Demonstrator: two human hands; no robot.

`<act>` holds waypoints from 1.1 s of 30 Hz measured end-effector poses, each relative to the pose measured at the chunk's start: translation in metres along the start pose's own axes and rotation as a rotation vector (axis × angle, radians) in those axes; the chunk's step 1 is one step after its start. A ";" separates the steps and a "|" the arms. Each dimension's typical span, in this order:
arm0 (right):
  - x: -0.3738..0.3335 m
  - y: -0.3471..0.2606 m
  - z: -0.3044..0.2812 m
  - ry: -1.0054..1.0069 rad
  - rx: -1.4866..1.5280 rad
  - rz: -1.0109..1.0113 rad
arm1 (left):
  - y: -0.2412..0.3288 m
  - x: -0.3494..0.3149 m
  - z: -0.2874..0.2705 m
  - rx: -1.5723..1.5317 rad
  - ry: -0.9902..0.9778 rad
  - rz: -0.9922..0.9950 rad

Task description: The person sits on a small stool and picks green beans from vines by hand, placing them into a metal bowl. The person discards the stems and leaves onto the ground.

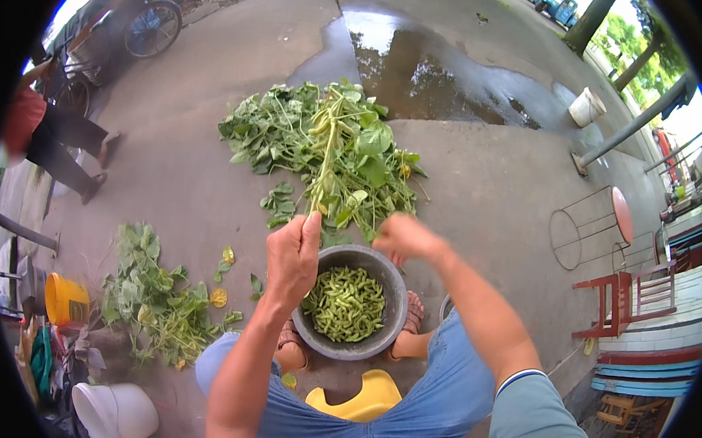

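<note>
My left hand is closed round the lower end of a green soybean plant stalk. The stalk points away from me, with leaves and several pods on it. Beyond it lies a heap of leafy soybean plants on the pavement. A round grey basin stands between my feet, with many loose green soybean pods inside. Just above its far right rim is my right hand, slightly blurred, its fingers curled in. Whatever those fingers hold, if anything, is hidden.
Leafy stalks lie to my left, near a yellow bucket and a white bucket. A yellow plastic stool shows between my legs. A puddle spreads ahead. Stools and a red wooden chair stand right. A person walks at left.
</note>
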State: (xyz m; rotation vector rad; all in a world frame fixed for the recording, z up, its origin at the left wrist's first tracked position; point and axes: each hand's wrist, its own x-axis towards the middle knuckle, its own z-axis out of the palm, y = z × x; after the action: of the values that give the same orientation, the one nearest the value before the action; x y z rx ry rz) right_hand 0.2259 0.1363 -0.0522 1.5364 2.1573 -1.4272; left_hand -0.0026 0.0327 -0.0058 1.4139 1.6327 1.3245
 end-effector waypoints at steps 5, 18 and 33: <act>0.002 -0.023 0.035 -0.341 -0.249 -0.119 | 0.014 -0.002 -0.013 -0.286 -0.120 -0.081; -0.057 -0.078 -0.046 0.308 0.875 -0.531 | 0.022 -0.011 -0.029 -0.789 -0.413 -0.123; -0.066 -0.081 -0.043 0.894 0.449 -0.395 | 0.024 -0.011 -0.030 -0.876 -0.465 -0.188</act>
State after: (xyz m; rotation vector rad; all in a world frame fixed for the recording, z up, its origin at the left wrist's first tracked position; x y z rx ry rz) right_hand 0.2089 0.1219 0.0586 2.3555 2.8950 -1.6114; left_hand -0.0178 0.0119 0.0244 0.8946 0.7000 1.2389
